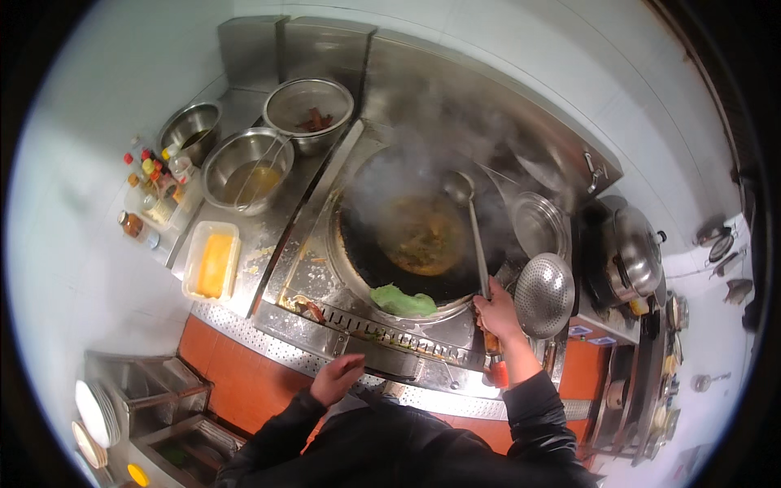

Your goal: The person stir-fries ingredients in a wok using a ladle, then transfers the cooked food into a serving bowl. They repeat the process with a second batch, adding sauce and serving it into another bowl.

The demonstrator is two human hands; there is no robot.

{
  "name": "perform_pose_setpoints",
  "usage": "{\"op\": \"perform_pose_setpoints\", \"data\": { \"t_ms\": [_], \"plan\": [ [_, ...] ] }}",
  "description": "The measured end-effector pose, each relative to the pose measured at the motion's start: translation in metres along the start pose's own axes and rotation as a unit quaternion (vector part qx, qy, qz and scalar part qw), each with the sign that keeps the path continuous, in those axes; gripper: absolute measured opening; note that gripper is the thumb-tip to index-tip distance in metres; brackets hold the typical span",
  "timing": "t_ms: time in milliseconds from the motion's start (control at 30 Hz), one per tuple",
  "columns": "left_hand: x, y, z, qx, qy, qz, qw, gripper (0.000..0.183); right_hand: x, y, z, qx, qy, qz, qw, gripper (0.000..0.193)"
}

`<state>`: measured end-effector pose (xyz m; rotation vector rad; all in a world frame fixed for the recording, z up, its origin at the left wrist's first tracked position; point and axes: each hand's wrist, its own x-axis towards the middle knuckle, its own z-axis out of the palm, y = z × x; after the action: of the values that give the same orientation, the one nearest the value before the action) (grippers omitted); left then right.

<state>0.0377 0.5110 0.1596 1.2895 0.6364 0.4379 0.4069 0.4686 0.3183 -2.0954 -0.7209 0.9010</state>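
Kitchen: steel cooking table (268,244) is running under a white tiled wall, with steam rising from the middle.
Far left: plates (96,413) are standing in a rack at 8 o'clock; sauce bottles (150,187) are clustering at 9 o'clock.
Tub: a clear tub of yellow food (211,262) is sitting just below three steel bowls (246,168) at 10 to 11 o'clock.
Left hand (335,378): it is hovering near the front edge of the stove at 6 o'clock, its grip half curled and holding nothing.
Wok (419,232): it is sitting in the burner ring at centre, holding brownish food, with a green cloth (404,302) lying on its near rim.
Right hand (498,313): its grip is wrapping tight around the handle of the ladle (472,228), whose bowl is hanging over the far side of the wok at 12 o'clock.
Right side: a perforated skimmer (545,294) is resting just beside that hand at 3 o'clock; a lidded steel pot (637,248) is standing farther right.
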Motion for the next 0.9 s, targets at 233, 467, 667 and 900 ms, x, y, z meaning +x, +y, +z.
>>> {"op": "perform_pose_setpoints", "data": {
  "t_ms": [233, 467, 667, 900],
  "plan": [
    [0.132, 0.061, 0.056, -0.259, 0.057, -0.170, 0.949, 0.035, -0.043, 0.025, -0.024, 0.156, -0.130, 0.062, 0.977, 0.052],
    [0.185, 0.056, 0.073, -0.404, 0.156, -0.220, 0.874, 0.030, -0.098, 0.070, -0.050, 0.116, -0.019, -0.029, 0.993, 0.063],
    [0.205, 0.055, 0.079, -0.410, 0.239, -0.210, 0.855, 0.011, -0.114, 0.093, -0.077, -0.123, 0.003, -0.022, 0.992, 0.058],
    [0.154, 0.101, 0.091, -0.364, 0.220, -0.182, 0.886, 0.006, -0.128, 0.008, -0.165, -0.331, -0.149, -0.008, 0.932, 0.058]
  ]
}}
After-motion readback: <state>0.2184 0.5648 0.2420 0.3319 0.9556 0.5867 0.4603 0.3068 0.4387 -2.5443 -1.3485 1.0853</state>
